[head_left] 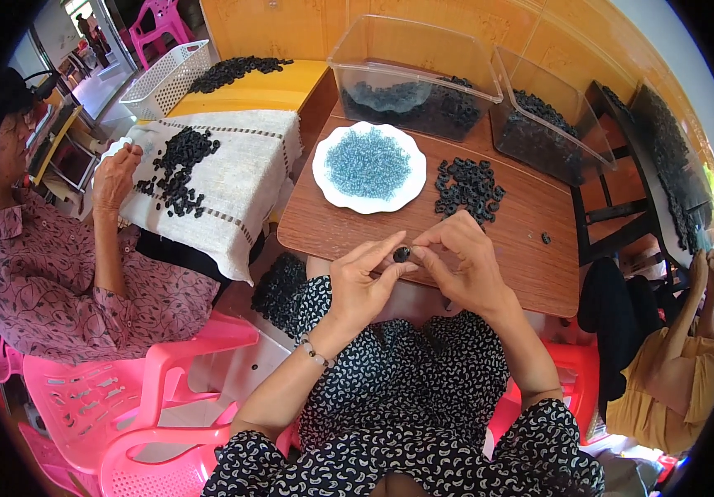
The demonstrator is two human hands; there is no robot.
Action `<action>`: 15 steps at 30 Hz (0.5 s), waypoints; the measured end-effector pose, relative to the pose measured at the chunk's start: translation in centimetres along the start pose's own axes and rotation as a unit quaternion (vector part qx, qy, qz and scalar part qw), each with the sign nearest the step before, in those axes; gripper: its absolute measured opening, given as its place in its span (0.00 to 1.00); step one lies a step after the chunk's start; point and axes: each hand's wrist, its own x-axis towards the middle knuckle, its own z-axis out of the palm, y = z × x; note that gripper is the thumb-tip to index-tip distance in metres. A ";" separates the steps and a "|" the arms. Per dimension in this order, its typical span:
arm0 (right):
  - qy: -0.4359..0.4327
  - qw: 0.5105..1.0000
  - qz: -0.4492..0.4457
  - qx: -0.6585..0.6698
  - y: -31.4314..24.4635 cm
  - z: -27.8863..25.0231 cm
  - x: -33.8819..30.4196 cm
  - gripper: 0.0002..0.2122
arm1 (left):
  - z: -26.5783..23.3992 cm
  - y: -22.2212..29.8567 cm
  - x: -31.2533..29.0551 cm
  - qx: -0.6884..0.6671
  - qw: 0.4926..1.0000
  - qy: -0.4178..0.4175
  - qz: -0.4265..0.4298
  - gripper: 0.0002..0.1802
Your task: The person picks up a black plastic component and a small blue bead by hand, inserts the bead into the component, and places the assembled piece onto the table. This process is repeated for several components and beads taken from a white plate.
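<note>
Between the fingers of my left hand (pixel 363 277) is a small round black part (pixel 402 253), pinched near the front edge of the brown wooden table (pixel 324 228). My right hand (pixel 460 258) meets it from the other side, thumb and forefinger pressed together beside the part; whatever they hold is too small to make out. Beyond my hands stands a white scalloped plate (pixel 324 184) heaped with tiny clear-blue pieces (pixel 369 161). Right of the plate lies a loose pile of black ring-like parts (pixel 466 189), and one stray black part (pixel 546 238) rests farther right.
Two clear plastic bins (pixel 413 70) (pixel 539 124) with black parts line the table's back. At left, a person (pixel 83 273) sits by a cloth-covered table (pixel 245 157) bearing black parts and a white basket (pixel 166 80). Another person (pixel 663 364) works at right. A pink chair (pixel 91 398) stands lower left.
</note>
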 end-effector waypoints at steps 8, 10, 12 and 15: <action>-0.004 0.999 -0.018 -0.027 0.1 0.2 -0.3 0.06 | 0.0 -0.3 -0.2 0.063 0.997 -0.018 0.028 0.33; -0.019 0.999 -0.016 -0.042 -0.1 0.2 -0.3 0.06 | 0.0 -0.1 -0.3 0.075 0.996 -0.021 0.037 0.33; -0.015 0.999 -0.012 -0.030 0.4 0.7 -0.7 0.07 | 0.1 0.0 -0.3 0.087 0.995 -0.023 0.046 0.34; -0.017 1.000 0.001 -0.010 0.5 1.0 -1.2 0.08 | 0.2 0.0 -0.4 0.067 0.997 -0.013 0.039 0.33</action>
